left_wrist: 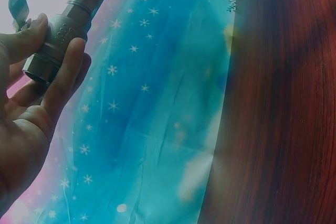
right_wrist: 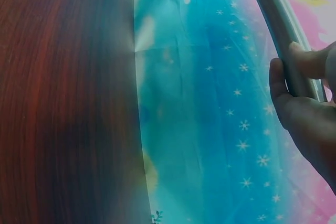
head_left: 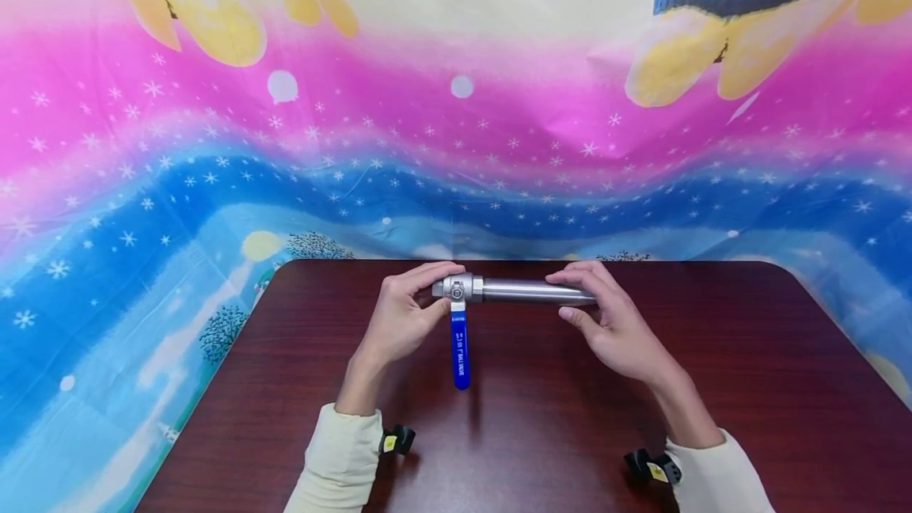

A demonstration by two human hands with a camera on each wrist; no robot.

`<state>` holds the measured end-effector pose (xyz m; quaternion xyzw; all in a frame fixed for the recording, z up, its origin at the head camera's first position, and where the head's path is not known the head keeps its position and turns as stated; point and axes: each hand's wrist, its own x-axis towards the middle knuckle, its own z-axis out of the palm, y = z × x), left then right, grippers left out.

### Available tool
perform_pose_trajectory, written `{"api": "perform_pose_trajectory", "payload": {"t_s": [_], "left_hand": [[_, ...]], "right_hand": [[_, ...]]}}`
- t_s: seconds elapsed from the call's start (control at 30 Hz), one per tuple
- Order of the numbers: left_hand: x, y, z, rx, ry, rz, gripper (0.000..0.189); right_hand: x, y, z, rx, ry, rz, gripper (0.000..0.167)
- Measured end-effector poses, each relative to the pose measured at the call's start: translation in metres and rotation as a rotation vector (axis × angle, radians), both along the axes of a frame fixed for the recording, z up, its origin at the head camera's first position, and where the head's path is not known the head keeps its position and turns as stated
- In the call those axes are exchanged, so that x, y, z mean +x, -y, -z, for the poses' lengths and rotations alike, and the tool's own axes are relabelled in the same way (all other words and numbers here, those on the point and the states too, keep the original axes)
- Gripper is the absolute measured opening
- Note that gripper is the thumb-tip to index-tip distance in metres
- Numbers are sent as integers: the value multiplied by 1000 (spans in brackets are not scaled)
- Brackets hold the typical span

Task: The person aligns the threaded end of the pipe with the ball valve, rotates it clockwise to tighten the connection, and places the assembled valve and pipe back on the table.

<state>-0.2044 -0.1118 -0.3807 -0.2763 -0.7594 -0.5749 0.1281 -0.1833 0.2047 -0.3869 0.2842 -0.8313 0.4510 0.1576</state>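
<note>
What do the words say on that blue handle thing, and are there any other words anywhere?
Blue handle of the valve: white print runs along it, too small to read for sure; it may end in "BALLVALVE".
Valve body, left wrist view: raised marks on the metal, too blurred to read.
Yellow tags on the wrist cameras: nothing readable.
Cloth behind the table: only pictures and stars, no words.

Head view is bright, evenly lit and sharp, bowed at its edges; both wrist views are dim, soft and murky.
</note>
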Motion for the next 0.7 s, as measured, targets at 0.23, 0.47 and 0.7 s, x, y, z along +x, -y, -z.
{"api": "perform_pose_trajectory", "payload": {"t_s": [0.23,0.47,0.7], "left_hand": [[0,0,0,12,-15,12,51],[0,1,0,20,-38,20,52],[1,1,-1,18,-53,20,52]], "right_hand": [[-2,0,0,9,-2,31,52],[-1,-2,0,-15,59,0,49],[-1,-3,0,-31,92,-50,39]]}}
